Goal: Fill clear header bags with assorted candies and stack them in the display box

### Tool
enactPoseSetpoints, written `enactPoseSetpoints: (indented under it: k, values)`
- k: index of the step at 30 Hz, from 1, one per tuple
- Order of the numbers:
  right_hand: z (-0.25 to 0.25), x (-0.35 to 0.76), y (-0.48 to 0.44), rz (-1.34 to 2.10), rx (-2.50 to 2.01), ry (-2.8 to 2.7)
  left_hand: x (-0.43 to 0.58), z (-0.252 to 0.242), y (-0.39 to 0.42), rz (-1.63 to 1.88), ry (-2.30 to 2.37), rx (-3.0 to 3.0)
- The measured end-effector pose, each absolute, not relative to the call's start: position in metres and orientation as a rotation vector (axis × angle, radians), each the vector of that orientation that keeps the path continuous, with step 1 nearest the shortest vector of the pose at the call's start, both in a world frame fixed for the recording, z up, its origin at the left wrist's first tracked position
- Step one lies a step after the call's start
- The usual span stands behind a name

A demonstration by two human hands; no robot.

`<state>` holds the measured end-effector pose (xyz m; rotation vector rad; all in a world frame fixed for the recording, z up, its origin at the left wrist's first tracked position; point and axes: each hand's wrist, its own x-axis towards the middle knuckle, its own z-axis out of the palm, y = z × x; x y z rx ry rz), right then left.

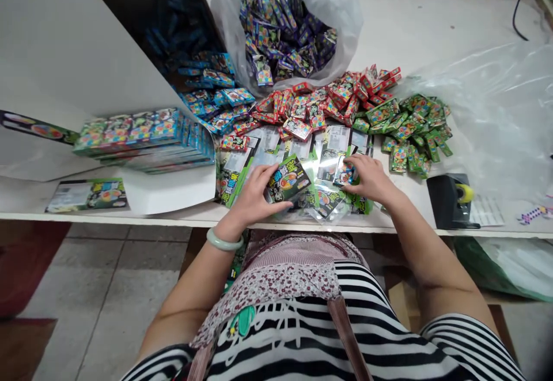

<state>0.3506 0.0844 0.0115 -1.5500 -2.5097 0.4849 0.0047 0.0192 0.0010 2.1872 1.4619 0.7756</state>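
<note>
My left hand [254, 196], with a pale green bangle on its wrist, holds a black and green printed packet [290, 179] between thumb and fingers. A small blue-edged box [343, 172] is pinched in my right hand [369, 179], just to the right of that packet. Beneath both hands lie several clear plastic bags [330, 144] with black and green printed cards [233, 176] in or under them. Directly beyond are loose small red boxes [298, 128], with blue ones [233, 97] to their left and green ones [400, 159] to the right.
A clear bag [345, 23] of purple boxes stands at the back. On the left, a large white carton [56, 41] lies open beside stacked wrapped boxes [133, 136] and a flat printed packet [86, 195]. To the right are a black tape dispenser [444, 202] and plastic sheeting [496, 116].
</note>
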Motion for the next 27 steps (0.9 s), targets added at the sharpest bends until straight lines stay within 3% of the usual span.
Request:
enactPoseSetpoints:
  k: [9, 19, 27]
  values:
    - [0.078, 0.337, 0.075, 0.749, -0.793, -2.64, 0.015, 0.0, 0.026, 0.725, 1.241, 2.312]
    - [0.081, 0.314, 0.086, 0.72, -0.768, -2.81, 0.022, 0.004, 0.022, 0.714, 1.064, 2.263]
    - [0.067, 0.297, 0.072, 0.669, -0.957, -2.427, 0.03, 0.007, 0.017, 0.898, 1.299, 2.147]
